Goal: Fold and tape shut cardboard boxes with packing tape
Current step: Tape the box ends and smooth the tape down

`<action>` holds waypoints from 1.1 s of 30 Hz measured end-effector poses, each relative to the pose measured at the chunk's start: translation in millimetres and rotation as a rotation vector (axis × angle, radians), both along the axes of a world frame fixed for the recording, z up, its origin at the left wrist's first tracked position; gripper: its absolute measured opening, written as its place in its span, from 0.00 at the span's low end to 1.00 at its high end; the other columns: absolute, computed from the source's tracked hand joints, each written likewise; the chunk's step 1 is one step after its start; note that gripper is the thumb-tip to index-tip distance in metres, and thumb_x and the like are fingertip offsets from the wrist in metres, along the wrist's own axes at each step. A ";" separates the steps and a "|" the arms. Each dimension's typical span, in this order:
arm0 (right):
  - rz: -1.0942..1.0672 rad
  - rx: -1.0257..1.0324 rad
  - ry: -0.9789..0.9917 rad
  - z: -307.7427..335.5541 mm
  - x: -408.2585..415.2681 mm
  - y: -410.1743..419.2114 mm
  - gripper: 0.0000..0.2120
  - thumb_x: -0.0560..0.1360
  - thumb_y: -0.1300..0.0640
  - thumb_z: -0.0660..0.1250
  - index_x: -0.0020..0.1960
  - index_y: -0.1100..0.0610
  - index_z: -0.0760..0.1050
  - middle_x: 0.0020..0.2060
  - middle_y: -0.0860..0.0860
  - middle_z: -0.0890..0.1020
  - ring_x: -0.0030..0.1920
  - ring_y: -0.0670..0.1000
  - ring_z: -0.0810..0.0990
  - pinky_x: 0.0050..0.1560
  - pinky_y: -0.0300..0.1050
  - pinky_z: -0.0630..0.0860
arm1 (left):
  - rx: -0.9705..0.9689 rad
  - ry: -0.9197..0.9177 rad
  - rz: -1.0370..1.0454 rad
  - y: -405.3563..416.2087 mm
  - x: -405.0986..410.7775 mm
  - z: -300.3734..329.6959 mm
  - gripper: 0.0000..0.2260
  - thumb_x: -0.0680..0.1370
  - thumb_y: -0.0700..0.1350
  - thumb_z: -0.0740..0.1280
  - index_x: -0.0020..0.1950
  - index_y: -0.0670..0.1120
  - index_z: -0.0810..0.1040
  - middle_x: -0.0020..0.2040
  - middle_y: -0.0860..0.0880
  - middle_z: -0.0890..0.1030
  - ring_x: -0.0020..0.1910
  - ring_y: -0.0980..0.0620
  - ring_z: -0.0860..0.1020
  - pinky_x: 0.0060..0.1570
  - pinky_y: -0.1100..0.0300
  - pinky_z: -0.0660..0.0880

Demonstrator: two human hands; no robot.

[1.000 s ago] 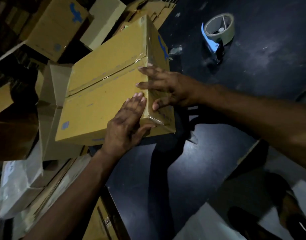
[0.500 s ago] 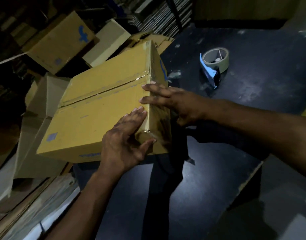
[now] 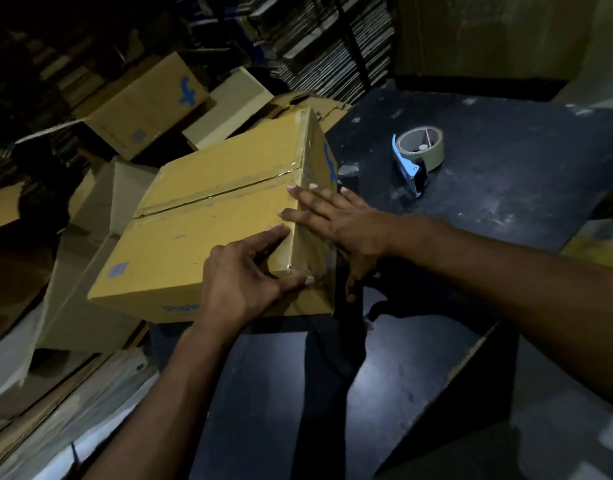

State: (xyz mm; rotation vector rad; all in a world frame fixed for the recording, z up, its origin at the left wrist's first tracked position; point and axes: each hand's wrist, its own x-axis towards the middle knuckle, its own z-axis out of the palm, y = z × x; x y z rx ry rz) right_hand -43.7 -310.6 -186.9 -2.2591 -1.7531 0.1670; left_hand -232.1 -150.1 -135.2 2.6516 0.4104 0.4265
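A closed yellow-brown cardboard box [image 3: 194,233] lies at the left edge of the dark table [image 3: 506,209], part of it overhanging. Clear tape runs along its top seam and down its right side. My left hand [image 3: 242,271] rests on the top near the right front corner, fingers straight along the edge, thumb pressed on the corner's side. My right hand [image 3: 339,220] lies flat against the taped right side, fingertips reaching over the top edge. A roll of packing tape in a blue-handled dispenser [image 3: 419,150] stands on the table behind my right hand.
Several taped boxes [image 3: 145,102] and flattened cardboard [image 3: 73,306] are piled to the left of the table. Stacked flat cartons [image 3: 333,46] fill the back. The table's right edge [image 3: 471,344] drops off near my right forearm.
The view has tilted up, so box and tape dispenser sit lower in frame. My left thumb has moved onto the box's front corner; both hands stay pressed on the taped edge.
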 end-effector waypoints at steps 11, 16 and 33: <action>-0.031 0.197 0.093 -7.9 -10.0 -10.2 0.78 0.53 0.28 0.84 0.83 0.36 0.30 0.86 0.41 0.42 0.84 0.61 0.51 0.78 0.76 0.55 | 0.183 0.124 0.259 -37.5 2.7 12.4 0.53 0.63 0.69 0.82 0.85 0.54 0.69 0.69 0.63 0.83 0.74 0.54 0.79 0.74 0.47 0.76; -0.054 0.312 0.015 -25.8 -13.5 -4.4 0.75 0.56 0.20 0.77 0.86 0.42 0.36 0.86 0.42 0.43 0.80 0.63 0.62 0.74 0.73 0.63 | 0.220 0.068 0.301 -42.2 2.0 11.1 0.42 0.68 0.69 0.81 0.78 0.53 0.78 0.67 0.58 0.85 0.71 0.51 0.81 0.70 0.45 0.78; -0.170 0.649 0.184 -51.3 -35.1 18.2 0.40 0.77 0.25 0.61 0.82 0.46 0.62 0.86 0.41 0.55 0.72 0.58 0.70 0.70 0.65 0.69 | 0.057 -0.088 -0.196 3.0 -36.2 -26.4 0.30 0.79 0.56 0.78 0.79 0.50 0.78 0.79 0.54 0.76 0.81 0.53 0.71 0.76 0.39 0.74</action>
